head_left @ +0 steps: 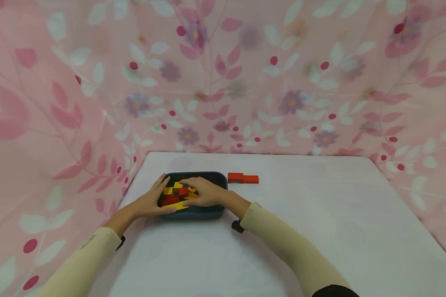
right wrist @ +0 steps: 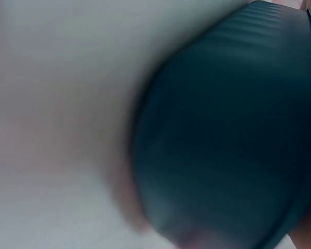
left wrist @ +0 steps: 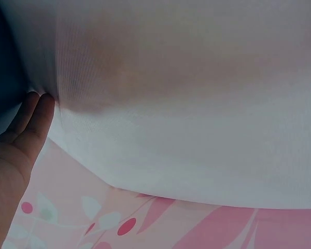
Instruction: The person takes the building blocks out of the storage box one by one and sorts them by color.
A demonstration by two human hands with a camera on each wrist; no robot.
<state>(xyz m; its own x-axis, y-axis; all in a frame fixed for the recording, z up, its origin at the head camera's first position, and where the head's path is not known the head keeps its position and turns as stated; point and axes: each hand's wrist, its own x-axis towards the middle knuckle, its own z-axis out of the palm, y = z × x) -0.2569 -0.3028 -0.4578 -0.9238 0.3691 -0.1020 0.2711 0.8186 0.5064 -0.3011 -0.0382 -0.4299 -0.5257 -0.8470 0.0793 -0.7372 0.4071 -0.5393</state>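
A dark blue-green tray (head_left: pixel 204 214) stands at the left of the table with red and yellow blocks inside. My left hand (head_left: pixel 152 202) lies along its left side, fingers extended at the rim and thumb over the front edge by a long yellow block (head_left: pixel 179 206). In the left wrist view, two straight fingers (left wrist: pixel 39 116) reach the tray's outer wall. My right hand (head_left: pixel 204 192) reaches in over the tray's right side, thumb and forefinger spread apart around a red block (head_left: pixel 183 192) and its neighbours. The tray's side (right wrist: pixel 223 129) fills much of the right wrist view.
Just right of the tray, two red blocks (head_left: pixel 236 177) lie end to end on the white-covered table (head_left: pixel 319 214). A pink floral cloth (head_left: pixel 223 82) hangs behind the table and along both sides.
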